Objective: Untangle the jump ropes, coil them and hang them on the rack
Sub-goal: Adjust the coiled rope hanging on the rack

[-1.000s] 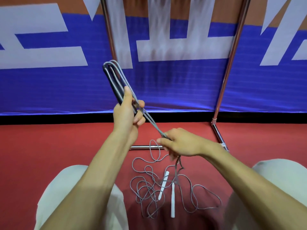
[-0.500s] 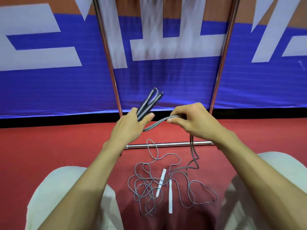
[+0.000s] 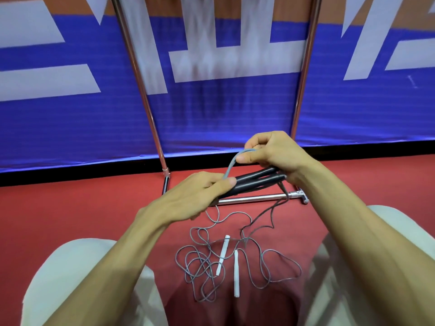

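Black handles [image 3: 255,182] of one jump rope are lying side by side between the two hands in the head view, above the red floor [image 3: 58,208] and in front of the rack [image 3: 254,199]. The left hand [image 3: 195,198] is gripping their near end, its thumb pressing a grey cord [image 3: 231,164] against them. The right hand [image 3: 270,152] is pinching that cord's arc between thumb and forefinger, while its other fingers are curling over the handles' far end. A strand is trailing from under the right hand down to the floor. There it is running into a loose tangle [image 3: 202,264] with two white handles [image 3: 223,254] lying in it, between the person's knees; which loops belong to which rope I cannot tell.

Judging by this, the person is coiling the first rope, winding cord round its handles. The next move is probably calling for drawing the trailing strand clear of the tangle without snagging it, and for keeping each wrap snug. Nothing is hanging yet on the part of the rack that is showing.
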The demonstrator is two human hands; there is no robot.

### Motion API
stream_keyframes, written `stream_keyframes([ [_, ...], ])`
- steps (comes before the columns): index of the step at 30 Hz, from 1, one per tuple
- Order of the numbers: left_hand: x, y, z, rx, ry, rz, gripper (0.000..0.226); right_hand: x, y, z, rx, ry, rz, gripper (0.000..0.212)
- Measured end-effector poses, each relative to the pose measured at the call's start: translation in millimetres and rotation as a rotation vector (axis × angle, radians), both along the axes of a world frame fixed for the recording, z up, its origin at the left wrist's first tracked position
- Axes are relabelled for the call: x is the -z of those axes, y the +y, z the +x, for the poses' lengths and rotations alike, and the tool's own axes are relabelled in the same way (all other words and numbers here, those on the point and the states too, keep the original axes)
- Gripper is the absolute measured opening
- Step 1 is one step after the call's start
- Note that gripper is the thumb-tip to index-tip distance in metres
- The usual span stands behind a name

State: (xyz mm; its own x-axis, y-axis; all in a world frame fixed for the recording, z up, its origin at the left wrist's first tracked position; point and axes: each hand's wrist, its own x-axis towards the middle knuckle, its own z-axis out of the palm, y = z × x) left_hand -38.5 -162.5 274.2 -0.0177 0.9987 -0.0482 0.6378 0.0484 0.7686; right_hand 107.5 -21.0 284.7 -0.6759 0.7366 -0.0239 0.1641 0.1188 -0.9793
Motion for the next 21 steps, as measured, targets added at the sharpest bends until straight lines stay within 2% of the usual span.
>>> stream_keyframes([
  [2,-0.3,-3.0,1.5,-0.017,-0.008,0.053,0.044,1.2,2.3,1.5,-0.085,0.068,-0.158,0.015],
  [4,-1.5,-2.3,1.7,-0.076,-0.043,0.110,0.038,2.7,2.7,-0.2,-0.118,0.142,-0.272,0.010],
  [6,-1.3,1.1,-0.6,-0.178,-0.067,0.161,0.035,7.2,3.7,-3.7,-0.122,0.185,-0.318,0.029],
  [7,-0.4,3.4,-2.5,-0.231,-0.082,0.183,0.032,9.8,3.7,-6.0,-0.127,0.199,-0.324,0.031],
  [9,1.5,7.6,-6.0,-0.336,-0.128,0.218,0.025,15.0,3.2,-11.0,-0.119,0.225,-0.356,0.017],
  [14,-2.4,13.2,-13.5,-0.538,-0.277,0.319,0.033,17.8,-12.4,-23.6,-0.082,0.155,-0.410,0.017],
  [17,-3.1,15.0,-24.8,-0.641,-0.194,0.412,0.035,18.0,-22.5,-23.8,-0.207,-0.006,-0.219,0.024],
  [21,-2.6,10.4,-45.9,-0.767,0.159,0.438,0.029,21.4,-33.9,-19.8,-0.314,-0.416,0.367,0.027],
])
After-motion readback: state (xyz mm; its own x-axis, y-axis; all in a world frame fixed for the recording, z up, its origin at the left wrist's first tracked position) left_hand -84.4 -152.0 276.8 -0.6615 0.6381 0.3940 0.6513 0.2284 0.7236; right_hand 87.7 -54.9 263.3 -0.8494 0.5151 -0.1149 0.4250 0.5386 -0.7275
